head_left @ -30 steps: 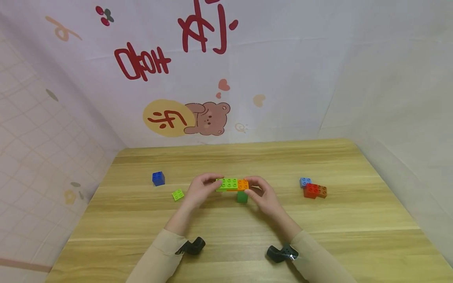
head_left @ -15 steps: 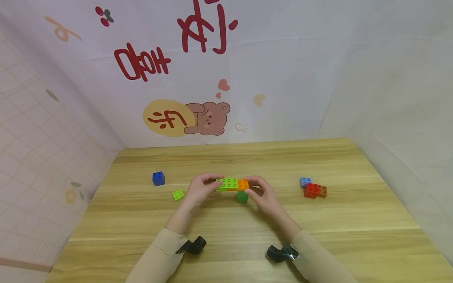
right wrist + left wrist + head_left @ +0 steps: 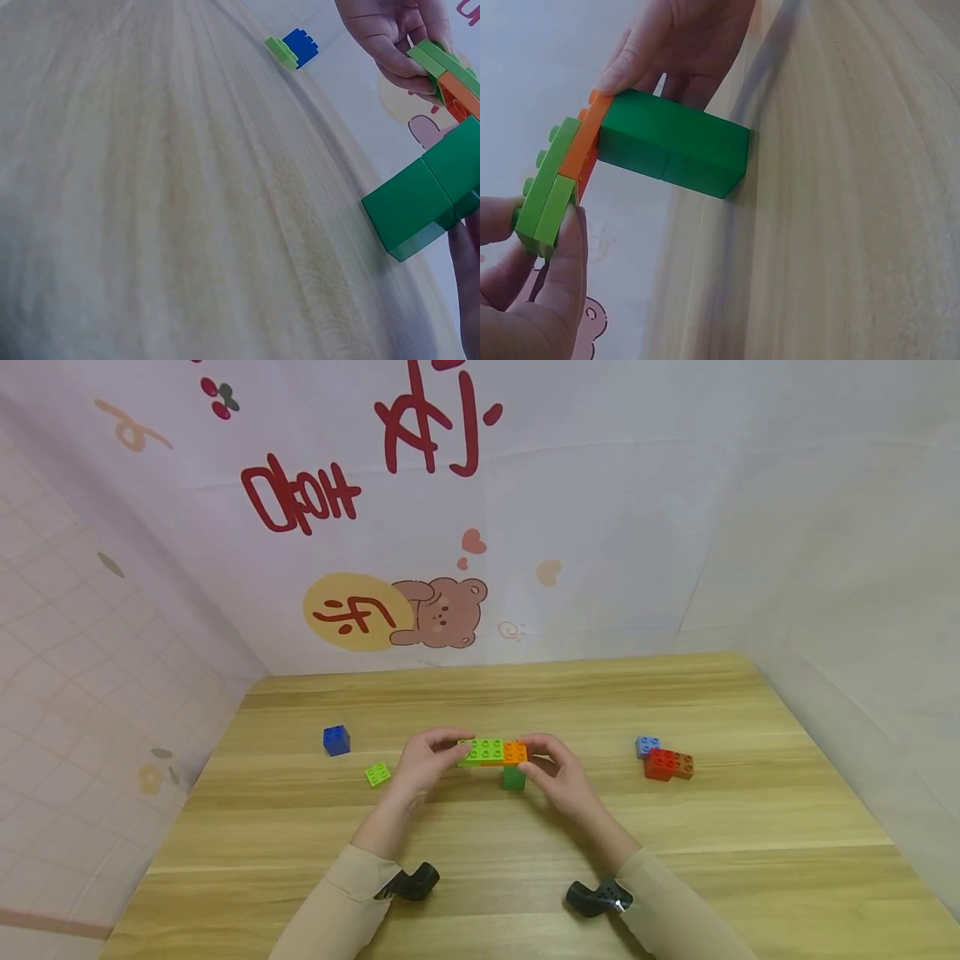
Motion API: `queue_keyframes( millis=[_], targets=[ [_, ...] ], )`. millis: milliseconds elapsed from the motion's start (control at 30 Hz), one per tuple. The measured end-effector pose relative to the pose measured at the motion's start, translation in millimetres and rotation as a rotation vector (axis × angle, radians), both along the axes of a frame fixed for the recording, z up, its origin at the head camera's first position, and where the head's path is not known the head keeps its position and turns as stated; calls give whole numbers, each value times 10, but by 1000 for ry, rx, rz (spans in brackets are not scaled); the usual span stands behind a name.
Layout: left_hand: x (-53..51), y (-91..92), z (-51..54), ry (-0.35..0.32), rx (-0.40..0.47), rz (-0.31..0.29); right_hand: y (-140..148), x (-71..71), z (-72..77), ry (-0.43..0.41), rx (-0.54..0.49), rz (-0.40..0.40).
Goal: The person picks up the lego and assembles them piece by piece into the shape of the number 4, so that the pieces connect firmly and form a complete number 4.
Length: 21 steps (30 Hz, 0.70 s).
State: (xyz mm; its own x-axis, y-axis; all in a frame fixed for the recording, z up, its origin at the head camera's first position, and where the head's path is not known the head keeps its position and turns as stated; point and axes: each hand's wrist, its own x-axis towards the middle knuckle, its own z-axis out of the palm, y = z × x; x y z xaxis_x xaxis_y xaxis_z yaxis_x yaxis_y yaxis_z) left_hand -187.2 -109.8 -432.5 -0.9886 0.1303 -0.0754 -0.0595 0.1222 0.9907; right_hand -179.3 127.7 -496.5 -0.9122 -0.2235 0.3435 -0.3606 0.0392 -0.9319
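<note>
The green column (image 3: pixel 675 142) is at the middle of the table (image 3: pixel 495 860), between your hands, and its foot looks to be on the wood. A seam across it suggests two blocks stacked. The orange plate (image 3: pixel 516 752) sits on its top and juts to your left. The long lime plate (image 3: pixel 483 750) lies over part of the orange and carries on further left, with a smaller lime piece (image 3: pixel 559 210) beneath its far end, in line with the orange.

Your left hand (image 3: pixel 423 764) pinches the lime end between fingers and thumb. Your right hand (image 3: pixel 562 777) holds the orange end at the column's top, thumb on the near side; the wrist views don't show every finger behind it.

Watch the overhang. Nothing shows under the lime end except your fingers, so pressing down there could tip the column left or pry the orange off its studs. Lifting there could peel the lime from the orange. If your right hand eases while your left pushes, the column could well twist.

The loose lime plate (image 3: pixel 377 774) lies just beside your left hand, where a careless swing might knock it; the blue block (image 3: pixel 337 741) is farther out. Well to the right, the red block (image 3: pixel 660 765), brown block (image 3: pixel 683 766) and light blue block (image 3: pixel 648 747) lie close together.
</note>
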Motion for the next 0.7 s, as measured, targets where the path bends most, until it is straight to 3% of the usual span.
queue_keyframes(
  millis=[233,367,700],
  targets=[
    [-1,14,5,-8,-13,5,-9,1,6,8,15,-8],
    [8,10,-10,8,-30,-3,-10,-6,0,32,18,1],
    [51,-60,-70,69,-23,-43,-5,3,-1,-2,-3,-1]
  ],
)
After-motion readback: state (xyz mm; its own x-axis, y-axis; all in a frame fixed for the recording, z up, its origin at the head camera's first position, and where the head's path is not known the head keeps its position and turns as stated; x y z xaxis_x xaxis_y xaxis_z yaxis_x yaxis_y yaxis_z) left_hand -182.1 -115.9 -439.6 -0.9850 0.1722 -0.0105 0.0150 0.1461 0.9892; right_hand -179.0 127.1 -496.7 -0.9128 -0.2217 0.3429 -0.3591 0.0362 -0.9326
